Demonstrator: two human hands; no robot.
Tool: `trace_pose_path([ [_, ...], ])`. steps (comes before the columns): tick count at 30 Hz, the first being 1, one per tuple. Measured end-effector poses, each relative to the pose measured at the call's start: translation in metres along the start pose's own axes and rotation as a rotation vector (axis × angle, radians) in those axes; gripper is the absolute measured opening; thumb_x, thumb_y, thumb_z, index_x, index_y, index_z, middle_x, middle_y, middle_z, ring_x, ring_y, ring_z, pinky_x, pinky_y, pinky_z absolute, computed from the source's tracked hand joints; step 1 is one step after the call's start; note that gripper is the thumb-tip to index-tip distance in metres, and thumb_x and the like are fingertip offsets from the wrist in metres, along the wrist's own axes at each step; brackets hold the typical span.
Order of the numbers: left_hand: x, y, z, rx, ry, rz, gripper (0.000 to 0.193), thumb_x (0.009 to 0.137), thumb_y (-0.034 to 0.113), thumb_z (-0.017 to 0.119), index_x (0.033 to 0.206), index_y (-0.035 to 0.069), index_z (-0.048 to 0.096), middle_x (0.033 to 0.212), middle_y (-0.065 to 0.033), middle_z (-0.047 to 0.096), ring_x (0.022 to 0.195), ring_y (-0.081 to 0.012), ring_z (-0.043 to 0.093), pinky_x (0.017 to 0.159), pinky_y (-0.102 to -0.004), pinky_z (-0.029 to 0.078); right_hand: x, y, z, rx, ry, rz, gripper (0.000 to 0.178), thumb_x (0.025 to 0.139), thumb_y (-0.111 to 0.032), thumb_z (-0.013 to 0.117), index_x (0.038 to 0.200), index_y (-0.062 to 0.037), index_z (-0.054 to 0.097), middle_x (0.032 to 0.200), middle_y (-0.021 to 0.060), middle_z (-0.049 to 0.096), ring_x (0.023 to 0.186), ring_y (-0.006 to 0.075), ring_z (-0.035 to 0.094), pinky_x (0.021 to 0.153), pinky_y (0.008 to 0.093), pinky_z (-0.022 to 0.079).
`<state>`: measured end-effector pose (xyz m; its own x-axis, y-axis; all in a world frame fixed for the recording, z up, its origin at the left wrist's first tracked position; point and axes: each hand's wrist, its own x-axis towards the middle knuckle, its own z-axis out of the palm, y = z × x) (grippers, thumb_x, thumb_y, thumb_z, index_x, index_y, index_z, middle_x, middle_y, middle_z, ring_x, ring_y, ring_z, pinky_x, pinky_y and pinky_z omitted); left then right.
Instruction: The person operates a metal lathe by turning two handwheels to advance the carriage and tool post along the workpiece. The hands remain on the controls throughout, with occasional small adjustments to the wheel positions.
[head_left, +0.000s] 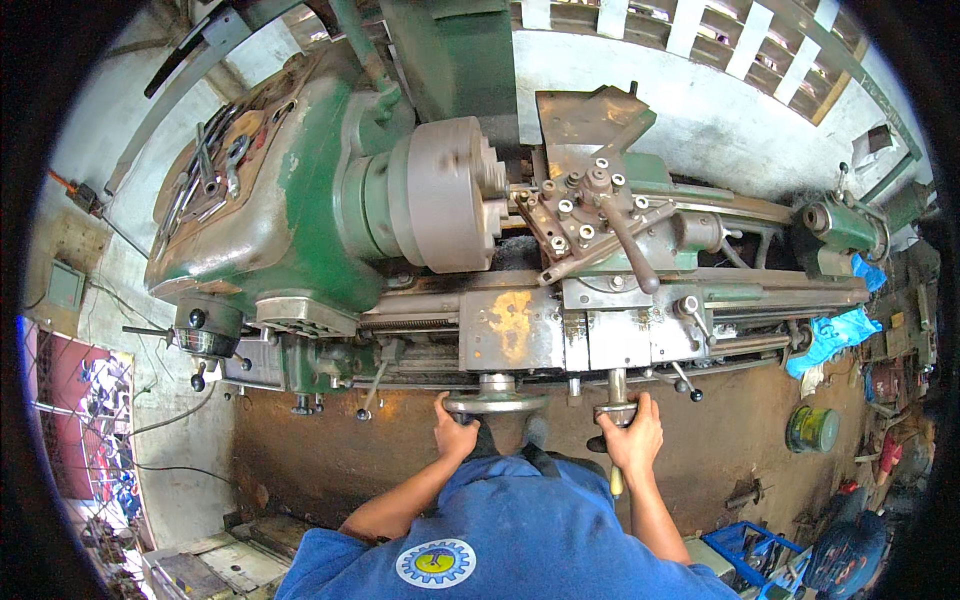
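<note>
I stand at a green metal lathe. My left hand (455, 428) is closed round the left rim of the large handwheel (497, 403) at the front of the carriage (515, 330). To the right, my right hand (634, 434) grips the smaller handwheel (614, 412), which has a pale handle hanging below it. Behind them the tool post (590, 205) sits on the carriage, with a long lever (632, 245) slanting toward me. Left of it is the big grey chuck (445, 195), its jaws close to the tool post. Whether a workpiece is clamped there is hard to see.
Spanners and other tools (210, 180) lie on top of the headstock (300, 200). The tailstock (845, 225) stands at the bed's right end, near a blue cloth (835, 338). A green bucket (813, 429) and a blue crate (752, 553) are on the floor at right.
</note>
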<state>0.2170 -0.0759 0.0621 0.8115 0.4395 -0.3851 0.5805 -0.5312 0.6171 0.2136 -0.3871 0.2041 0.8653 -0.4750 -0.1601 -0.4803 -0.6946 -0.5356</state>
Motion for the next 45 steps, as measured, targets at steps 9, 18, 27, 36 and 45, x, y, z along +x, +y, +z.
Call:
trace_pose_path([
  [9, 0.001, -0.006, 0.004, 0.031, 0.042, 0.037, 0.083, 0.075, 0.008, 0.067, 0.148, 0.025, 0.033, 0.099, -0.0337, 0.07, 0.099, -0.0575, 0.065, 0.089, -0.062, 0.051, -0.001, -0.003, 0.0, 0.008, 0.009, 0.018, 0.061, 0.069, -0.039, 0.085, 0.114, -0.0035, 0.062, 0.113, 0.0201, 0.066, 0.102, 0.0449, 0.067, 0.086, 0.0551, 0.054],
  [18, -0.001, -0.003, 0.001, 0.004, 0.082, 0.121, 0.079, 0.077, 0.004, 0.063, 0.148, 0.022, 0.034, 0.093, -0.0343, 0.07, 0.092, -0.058, 0.065, 0.085, -0.0644, 0.05, -0.001, -0.004, 0.0, -0.009, 0.028, 0.029, 0.059, 0.069, -0.038, 0.084, 0.112, -0.0037, 0.063, 0.111, 0.0205, 0.068, 0.101, 0.0442, 0.068, 0.086, 0.0531, 0.054],
  [27, 0.0, -0.005, 0.001, -0.072, 0.065, 0.132, 0.078, 0.076, 0.002, 0.06, 0.148, 0.019, 0.035, 0.103, -0.0358, 0.069, 0.099, -0.0587, 0.064, 0.089, -0.0633, 0.05, -0.002, -0.003, 0.0, -0.008, 0.029, 0.007, 0.06, 0.069, -0.039, 0.084, 0.114, -0.0042, 0.063, 0.112, 0.0198, 0.067, 0.101, 0.0438, 0.068, 0.085, 0.0538, 0.055],
  [36, 0.002, -0.008, 0.003, -0.028, 0.086, 0.139, 0.074, 0.079, 0.004, 0.063, 0.147, 0.02, 0.038, 0.103, -0.0329, 0.071, 0.101, -0.0541, 0.068, 0.088, -0.0586, 0.054, -0.002, -0.004, 0.0, -0.021, 0.012, 0.014, 0.061, 0.069, -0.039, 0.084, 0.114, -0.0042, 0.062, 0.113, 0.0198, 0.066, 0.101, 0.0442, 0.068, 0.085, 0.0549, 0.055],
  [45, 0.005, -0.011, 0.005, -0.086, 0.072, 0.145, 0.077, 0.074, 0.004, 0.063, 0.145, 0.021, 0.038, 0.097, -0.0344, 0.07, 0.096, -0.0576, 0.065, 0.085, -0.0636, 0.051, -0.001, -0.002, 0.002, -0.032, 0.023, 0.005, 0.062, 0.07, -0.039, 0.084, 0.114, -0.0028, 0.063, 0.114, 0.0205, 0.067, 0.101, 0.0449, 0.068, 0.086, 0.0548, 0.055],
])
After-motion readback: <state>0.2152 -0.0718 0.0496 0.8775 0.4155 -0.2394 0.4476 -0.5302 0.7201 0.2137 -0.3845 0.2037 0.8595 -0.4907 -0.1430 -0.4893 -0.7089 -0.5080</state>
